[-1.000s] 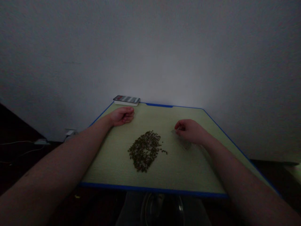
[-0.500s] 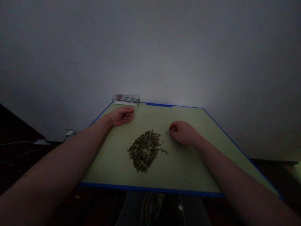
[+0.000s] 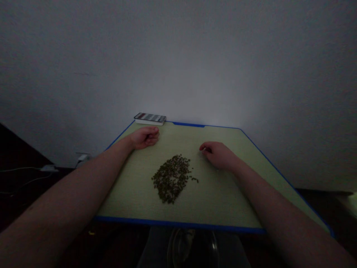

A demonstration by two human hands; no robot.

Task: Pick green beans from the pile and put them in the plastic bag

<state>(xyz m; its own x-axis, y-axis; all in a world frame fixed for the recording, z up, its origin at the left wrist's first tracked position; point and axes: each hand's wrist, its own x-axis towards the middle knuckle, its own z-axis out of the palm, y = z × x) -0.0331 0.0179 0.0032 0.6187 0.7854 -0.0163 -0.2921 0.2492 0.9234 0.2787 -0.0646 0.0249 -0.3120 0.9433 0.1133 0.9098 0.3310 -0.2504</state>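
Note:
A loose pile of small greenish-brown grains [image 3: 164, 182], perhaps beans or seeds, lies on the pale table [image 3: 223, 201], with a few strays at its right. To its right, my right hand [image 3: 219, 154] is closed in a pinch low over the tabletop. Between those fingers is a thin clear plastic strip [image 3: 201, 152], now almost wholly hidden by the hand and dim light. Beyond the pile at the left, my left hand [image 3: 145, 137] rests on its side in a loose fist. I see nothing in it.
A phone [image 3: 150, 117] lies on a white box [image 3: 149, 122] at the far left corner, against the wall. Blue edging [image 3: 178, 224] runs round the table. Below the front edge, a round shiny-rimmed vessel [image 3: 214, 243] sits between the legs. A white plug and cables [image 3: 49, 168] are at left.
My right hand has shifted left toward the pile, carrying the clear strip, which showed more plainly half a second ago. My left hand and the grains stay put.

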